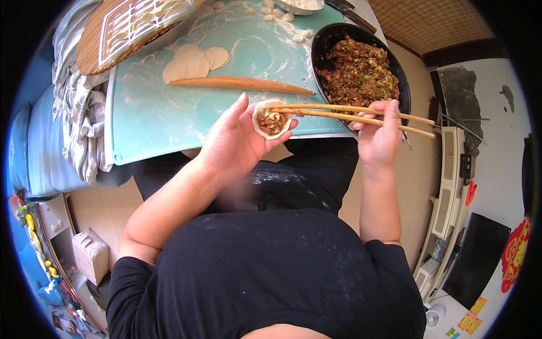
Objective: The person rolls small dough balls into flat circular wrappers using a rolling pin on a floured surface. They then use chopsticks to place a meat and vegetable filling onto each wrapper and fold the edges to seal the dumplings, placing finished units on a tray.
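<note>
My left hand (237, 141) is cupped palm up and holds a round dumpling wrapper (271, 118) with a lump of minced filling in its middle. My right hand (379, 135) grips a pair of wooden chopsticks (350, 113); their tips press into the filling on the wrapper. Just beyond my right hand stands a black pan (322, 45) heaped with brown and green minced filling (358, 70).
A floured teal board (147, 118) carries a wooden rolling pin (243, 85), a few flat rolled wrappers (192, 61) and small dough pieces (282, 14). A woven mat with a white rack (127, 28) lies at the far left beside crumpled grey cloth (79, 107).
</note>
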Motion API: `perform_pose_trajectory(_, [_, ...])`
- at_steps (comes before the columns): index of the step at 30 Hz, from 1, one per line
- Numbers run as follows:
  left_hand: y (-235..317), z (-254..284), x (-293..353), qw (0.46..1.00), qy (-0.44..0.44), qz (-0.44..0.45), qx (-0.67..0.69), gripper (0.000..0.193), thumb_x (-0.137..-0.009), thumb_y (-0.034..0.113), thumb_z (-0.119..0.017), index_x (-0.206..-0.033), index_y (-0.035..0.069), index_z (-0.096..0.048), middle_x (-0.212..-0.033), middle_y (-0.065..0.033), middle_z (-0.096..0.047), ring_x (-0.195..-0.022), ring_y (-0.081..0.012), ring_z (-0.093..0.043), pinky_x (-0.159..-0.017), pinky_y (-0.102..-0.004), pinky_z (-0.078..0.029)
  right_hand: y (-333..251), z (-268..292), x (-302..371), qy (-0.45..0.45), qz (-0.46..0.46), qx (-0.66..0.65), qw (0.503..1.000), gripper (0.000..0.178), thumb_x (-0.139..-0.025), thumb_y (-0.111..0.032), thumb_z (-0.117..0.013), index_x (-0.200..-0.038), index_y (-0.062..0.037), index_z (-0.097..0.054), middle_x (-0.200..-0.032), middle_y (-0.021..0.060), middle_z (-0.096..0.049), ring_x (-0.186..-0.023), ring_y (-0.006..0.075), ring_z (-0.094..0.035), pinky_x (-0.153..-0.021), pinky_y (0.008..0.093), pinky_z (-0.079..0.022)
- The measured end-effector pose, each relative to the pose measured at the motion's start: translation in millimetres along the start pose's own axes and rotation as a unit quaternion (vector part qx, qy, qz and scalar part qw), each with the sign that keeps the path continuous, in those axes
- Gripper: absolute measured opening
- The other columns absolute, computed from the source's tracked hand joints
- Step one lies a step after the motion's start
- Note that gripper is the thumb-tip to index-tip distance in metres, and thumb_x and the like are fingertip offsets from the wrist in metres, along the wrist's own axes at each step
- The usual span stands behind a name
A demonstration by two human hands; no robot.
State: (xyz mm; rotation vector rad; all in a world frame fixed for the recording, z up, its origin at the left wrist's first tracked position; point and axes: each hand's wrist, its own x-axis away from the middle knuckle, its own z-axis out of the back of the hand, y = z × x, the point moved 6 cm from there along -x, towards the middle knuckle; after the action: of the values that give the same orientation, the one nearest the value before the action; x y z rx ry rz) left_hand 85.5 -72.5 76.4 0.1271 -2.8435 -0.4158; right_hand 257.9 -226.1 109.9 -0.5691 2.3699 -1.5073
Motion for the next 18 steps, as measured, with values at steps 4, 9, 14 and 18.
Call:
perform_pose_trajectory(4, [1, 1, 0, 0.999, -0.012, 0.000, 0.037, 0.057, -0.097, 0.041, -0.031, -0.131, -0.005, -0.032, -0.128, -0.0237, -0.043, -0.116, -0.0330, -0.048, -0.099, -0.0408, -0.042, -4, 10, 2, 0.027, 0.005, -0.045, 0.999, 0.037, -0.095, -0.037, -0.043, -0.080, -0.0050, -0.053, -0.063, 0.0070, -0.052, -0.052, 0.0204, -0.054, -0.049, 0.0378, -0.049])
perform_pose_trajectory(9, [2, 4, 0, 0.999, 0.029, 0.002, 0.022, 0.055, -0.096, 0.039, -0.033, -0.130, -0.005, -0.034, -0.131, -0.0241, -0.042, -0.118, -0.0337, -0.047, -0.099, -0.0423, -0.041, -35, 53, -5, 0.148, 0.121, 0.110, 0.975, 0.034, -0.095, -0.034, -0.043, -0.086, -0.0016, -0.049, -0.067, 0.0092, -0.052, -0.052, 0.0204, -0.055, -0.052, 0.0343, -0.053])
perform_pose_trajectory(14, [-5, 9, -3, 0.998, 0.034, 0.044, 0.006, 0.052, -0.094, 0.037, -0.039, -0.129, -0.002, -0.038, -0.132, -0.0201, -0.043, -0.122, -0.0330, -0.044, -0.101, -0.0452, -0.035, -24, 105, -4, 0.191, 0.135, 0.377, 0.896, 0.029, -0.091, -0.028, -0.055, -0.082, -0.0001, -0.053, -0.065, 0.0012, -0.050, -0.054, 0.0081, -0.048, -0.051, 0.0223, -0.042])
perform_pose_trajectory(18, [-6, 17, -4, 0.996, 0.069, 0.061, -0.019, 0.050, -0.094, 0.036, -0.040, -0.128, -0.001, -0.039, -0.132, -0.0158, -0.046, -0.123, -0.0303, -0.042, -0.101, -0.0458, -0.030, -20, 113, 4, 0.188, 0.124, 0.448, 0.865, 0.034, -0.086, -0.029, -0.063, -0.066, -0.0035, -0.054, -0.057, -0.0033, -0.045, -0.054, 0.0044, -0.039, -0.051, 0.0192, -0.032])
